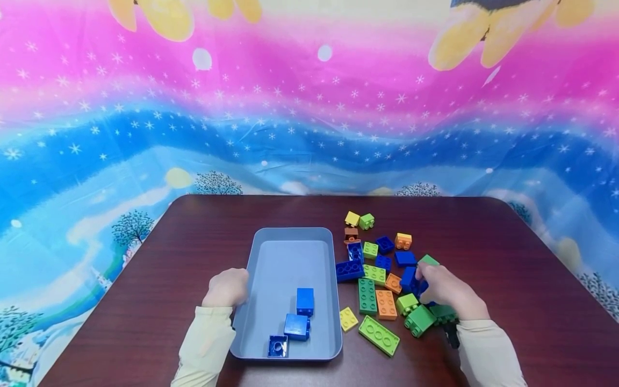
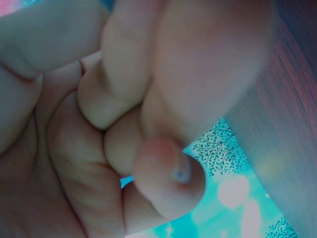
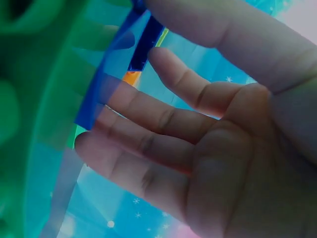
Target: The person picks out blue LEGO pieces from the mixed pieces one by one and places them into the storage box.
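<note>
three blue bricks lie inside the grey tray; right of it, the right hand spreads beside another blue brick, near two yellow bricks. left hand curls at the tray's left rim, grip unclear; table extends beyond.

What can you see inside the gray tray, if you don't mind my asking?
The gray tray holds a far blue block, a middle blue block and a near square blue piece. Whatever is directly beneath them is covered and cannot be seen.
</note>
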Available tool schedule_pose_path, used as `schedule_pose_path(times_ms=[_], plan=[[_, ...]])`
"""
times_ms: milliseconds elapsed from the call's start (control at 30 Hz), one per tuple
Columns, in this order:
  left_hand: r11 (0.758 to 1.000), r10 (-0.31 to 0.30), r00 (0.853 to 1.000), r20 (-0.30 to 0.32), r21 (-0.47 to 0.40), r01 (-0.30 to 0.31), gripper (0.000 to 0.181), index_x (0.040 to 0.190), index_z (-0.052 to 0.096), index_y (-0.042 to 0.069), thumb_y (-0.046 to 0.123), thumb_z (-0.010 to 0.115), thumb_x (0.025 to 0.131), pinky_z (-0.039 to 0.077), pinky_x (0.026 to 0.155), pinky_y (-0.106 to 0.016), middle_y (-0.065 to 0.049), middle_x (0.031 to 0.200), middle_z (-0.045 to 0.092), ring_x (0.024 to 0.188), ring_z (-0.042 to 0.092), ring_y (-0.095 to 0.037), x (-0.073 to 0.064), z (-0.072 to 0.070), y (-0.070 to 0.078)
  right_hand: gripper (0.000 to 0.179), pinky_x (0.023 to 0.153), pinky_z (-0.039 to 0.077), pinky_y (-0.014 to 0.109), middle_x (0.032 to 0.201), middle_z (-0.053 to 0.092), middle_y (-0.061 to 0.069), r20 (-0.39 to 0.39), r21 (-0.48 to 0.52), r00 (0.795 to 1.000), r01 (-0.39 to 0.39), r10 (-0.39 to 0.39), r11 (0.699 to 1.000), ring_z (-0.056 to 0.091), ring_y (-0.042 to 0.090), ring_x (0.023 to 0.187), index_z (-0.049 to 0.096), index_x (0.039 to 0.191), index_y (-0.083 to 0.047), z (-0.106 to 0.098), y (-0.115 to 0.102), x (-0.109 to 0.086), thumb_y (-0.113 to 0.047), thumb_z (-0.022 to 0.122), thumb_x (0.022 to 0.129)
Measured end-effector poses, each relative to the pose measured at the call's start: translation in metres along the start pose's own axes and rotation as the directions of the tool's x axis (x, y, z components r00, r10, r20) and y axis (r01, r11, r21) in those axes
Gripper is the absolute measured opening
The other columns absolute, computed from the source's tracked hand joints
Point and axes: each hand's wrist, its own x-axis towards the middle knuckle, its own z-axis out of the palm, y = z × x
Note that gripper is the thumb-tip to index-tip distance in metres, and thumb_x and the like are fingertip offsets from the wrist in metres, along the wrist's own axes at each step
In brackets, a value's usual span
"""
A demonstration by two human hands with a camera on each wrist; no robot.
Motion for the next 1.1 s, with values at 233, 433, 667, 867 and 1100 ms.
schedule_pose_path(times_ms=[233,433,667,867,1100], plan=[[1.0,-0.003,1.0,-0.004,0.003,0.003,0.03,0.054,0.039,0.01,-0.008,0.054,0.073,0.031,0.043,-0.029,-0.002,0.05,0.036,0.048,0.038,-0.015,0.0006,0.0004,-0.0007,0.029,0.052,0.036,0.03,0.085,0.05,0.012,0.041,-0.063,0.999,-0.018,0.021,0.998,0.044,0.023,0.068,0.051,0.092,0.004,-0.0003,-0.0003,0.0008,0.012,0.061,0.067],[1.0,0.003,1.0,-0.008,-0.015,-0.003,0.033,0.053,0.035,0.012,-0.008,0.052,0.073,0.03,0.042,-0.028,-0.001,0.049,0.033,0.047,0.036,-0.014,0.0005,0.0,-0.0005,0.026,0.053,0.036,0.03,0.087,0.052,0.012,0.044,-0.083,0.999,-0.007,0.011,0.997,0.043,0.022,0.068,0.053,0.091,0.004,0.0006,0.001,0.0023,0.013,0.06,0.067],[1.0,0.003,1.0,0.003,0.004,-0.003,0.03,0.053,0.039,0.011,-0.008,0.053,0.073,0.031,0.042,-0.029,-0.002,0.049,0.038,0.047,0.038,-0.015,0.0002,-0.0003,-0.001,0.024,0.054,0.038,0.031,0.089,0.052,0.014,0.02,-0.077,1.0,-0.007,0.009,0.997,0.044,0.024,0.071,0.054,0.093,0.006,-0.0007,0.0005,0.0006,0.01,0.061,0.07],[1.0,-0.004,1.0,0.002,0.006,0.004,0.028,0.054,0.041,0.01,-0.007,0.054,0.073,0.032,0.043,-0.029,-0.002,0.05,0.038,0.048,0.039,-0.015,-0.0001,0.0003,-0.0006,0.022,0.053,0.038,0.031,0.09,0.053,0.016,-0.012,-0.063,1.0,-0.008,0.008,0.998,0.044,0.022,0.067,0.054,0.094,0.007,-0.0031,-0.0003,-0.0023,0.007,0.06,0.072],[1.0,-0.007,1.0,-0.007,-0.008,0.007,0.029,0.055,0.04,0.01,-0.007,0.055,0.073,0.031,0.043,-0.029,-0.001,0.05,0.035,0.048,0.04,-0.015,0.0001,0.001,-0.0006,0.022,0.054,0.038,0.031,0.089,0.053,0.017,-0.04,-0.056,0.999,0.006,-0.009,0.998,0.045,0.021,0.064,0.053,0.093,0.008,-0.0063,-0.0016,-0.0039,0.006,0.059,0.073]])
